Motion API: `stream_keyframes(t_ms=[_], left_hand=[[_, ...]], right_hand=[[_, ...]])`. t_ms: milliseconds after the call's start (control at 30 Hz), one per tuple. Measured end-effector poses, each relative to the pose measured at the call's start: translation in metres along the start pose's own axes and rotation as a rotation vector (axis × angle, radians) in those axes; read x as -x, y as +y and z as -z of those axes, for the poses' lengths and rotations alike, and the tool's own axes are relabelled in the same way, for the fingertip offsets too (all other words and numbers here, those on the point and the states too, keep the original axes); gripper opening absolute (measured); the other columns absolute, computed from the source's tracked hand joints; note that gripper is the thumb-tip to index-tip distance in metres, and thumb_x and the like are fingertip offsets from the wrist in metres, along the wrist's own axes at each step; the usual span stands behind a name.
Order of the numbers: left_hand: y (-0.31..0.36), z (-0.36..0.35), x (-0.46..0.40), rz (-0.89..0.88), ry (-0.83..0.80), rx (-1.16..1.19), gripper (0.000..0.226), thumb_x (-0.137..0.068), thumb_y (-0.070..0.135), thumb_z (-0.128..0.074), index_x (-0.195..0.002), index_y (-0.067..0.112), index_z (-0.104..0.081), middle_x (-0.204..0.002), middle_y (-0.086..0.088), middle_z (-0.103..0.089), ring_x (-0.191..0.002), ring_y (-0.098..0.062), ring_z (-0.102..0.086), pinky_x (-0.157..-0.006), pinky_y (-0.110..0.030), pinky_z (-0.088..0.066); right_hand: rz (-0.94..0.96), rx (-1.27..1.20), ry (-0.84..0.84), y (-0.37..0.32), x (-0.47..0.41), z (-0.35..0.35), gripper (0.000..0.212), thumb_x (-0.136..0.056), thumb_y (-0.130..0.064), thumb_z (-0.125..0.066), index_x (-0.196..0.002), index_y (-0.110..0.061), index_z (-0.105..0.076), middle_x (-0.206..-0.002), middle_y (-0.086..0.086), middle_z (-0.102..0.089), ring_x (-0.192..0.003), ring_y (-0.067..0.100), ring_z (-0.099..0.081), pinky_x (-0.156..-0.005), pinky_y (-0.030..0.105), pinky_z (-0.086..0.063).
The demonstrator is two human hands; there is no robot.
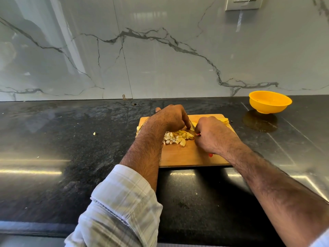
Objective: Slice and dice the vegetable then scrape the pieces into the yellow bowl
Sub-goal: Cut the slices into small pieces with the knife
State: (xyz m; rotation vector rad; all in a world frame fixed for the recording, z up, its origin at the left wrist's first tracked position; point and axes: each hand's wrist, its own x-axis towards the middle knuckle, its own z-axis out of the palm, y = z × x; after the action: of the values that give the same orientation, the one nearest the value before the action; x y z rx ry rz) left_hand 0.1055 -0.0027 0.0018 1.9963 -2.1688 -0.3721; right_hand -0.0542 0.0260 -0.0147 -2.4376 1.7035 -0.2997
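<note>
Your wooden cutting board (187, 157) lies on the dark stone worktop (71, 139), its near edge parallel to the worktop's front and well back from it, with bare stone to the left and in front. The yellow bowl (270, 101) stands upright beyond the board's far right corner, apart from it and near the marble backsplash (160, 50). Your left hand (170, 118) presses down on the vegetable with its fingers curled over it. Your right hand (212, 134) has its fingers clamped round a red-handled knife (192, 127), whose blade points away and to the left between your hands. Pale yellow diced pieces (176, 138), some with reddish skin, are heaped mid-board; uncut slices (224, 120) sit at the far right edge. One stray piece (94, 133) lies on the worktop to the left.
</note>
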Motion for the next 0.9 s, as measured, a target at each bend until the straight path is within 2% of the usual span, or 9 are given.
stream_keyframes(t_ms=[133,233,300,467,667,900], left_hand=[[-0.001,0.001,0.000,-0.007,0.025,-0.003,0.031,-0.098,0.011,-0.067,-0.099,0.038,-0.081,-0.140,0.012,-0.065,-0.141,-0.019,-0.045,-0.119,-0.072,-0.008],[-0.002,0.004,0.000,0.008,0.057,-0.005,0.032,-0.098,0.009,-0.065,-0.097,0.037,-0.081,-0.139,0.009,-0.065,-0.142,-0.020,-0.044,-0.121,-0.073,-0.007],[-0.003,0.004,0.000,0.011,0.062,-0.011,0.032,-0.098,0.009,-0.065,-0.096,0.037,-0.080,-0.138,0.009,-0.064,-0.142,-0.020,-0.044,-0.121,-0.073,-0.007],[-0.004,0.001,-0.001,0.017,0.023,-0.011,0.033,-0.097,0.010,-0.065,-0.100,0.038,-0.081,-0.137,0.011,-0.065,-0.140,-0.019,-0.044,-0.120,-0.071,-0.009],[-0.004,0.001,-0.003,0.026,0.005,0.003,0.034,-0.097,0.009,-0.063,-0.102,0.037,-0.081,-0.139,0.010,-0.065,-0.141,-0.020,-0.043,-0.120,-0.072,-0.009],[-0.005,-0.001,-0.006,0.023,0.006,0.026,0.034,-0.096,0.008,-0.063,-0.099,0.037,-0.081,-0.134,0.011,-0.067,-0.138,-0.020,-0.047,-0.120,-0.074,-0.006]], right_hand=[[0.016,-0.055,0.067,0.013,0.000,-0.005,0.035,-0.092,-0.029,-0.071,-0.126,-0.018,-0.072,-0.116,0.002,-0.072,-0.101,0.020,-0.067,-0.085,0.029,-0.058],[0.049,-0.092,0.141,0.020,0.006,0.001,0.027,-0.094,-0.029,-0.070,-0.118,-0.018,-0.077,-0.103,0.001,-0.075,-0.080,0.013,-0.068,-0.071,0.025,-0.059],[0.067,-0.110,0.163,0.020,0.009,0.004,0.024,-0.093,-0.028,-0.071,-0.114,-0.018,-0.078,-0.095,0.000,-0.075,-0.072,0.011,-0.068,-0.068,0.028,-0.062],[0.083,-0.058,0.078,0.015,0.007,0.001,0.031,-0.092,-0.029,-0.071,-0.121,-0.020,-0.076,-0.107,-0.001,-0.075,-0.090,0.014,-0.067,-0.078,0.026,-0.059],[0.027,-0.006,0.026,0.012,0.002,-0.003,0.033,-0.089,-0.030,-0.072,-0.120,-0.020,-0.074,-0.108,0.000,-0.070,-0.089,0.016,-0.066,-0.080,0.031,-0.062],[0.029,-0.078,0.004,0.014,-0.008,-0.004,0.035,-0.092,-0.025,-0.072,-0.126,-0.016,-0.073,-0.119,0.003,-0.073,-0.102,0.019,-0.068,-0.091,0.033,-0.060]])
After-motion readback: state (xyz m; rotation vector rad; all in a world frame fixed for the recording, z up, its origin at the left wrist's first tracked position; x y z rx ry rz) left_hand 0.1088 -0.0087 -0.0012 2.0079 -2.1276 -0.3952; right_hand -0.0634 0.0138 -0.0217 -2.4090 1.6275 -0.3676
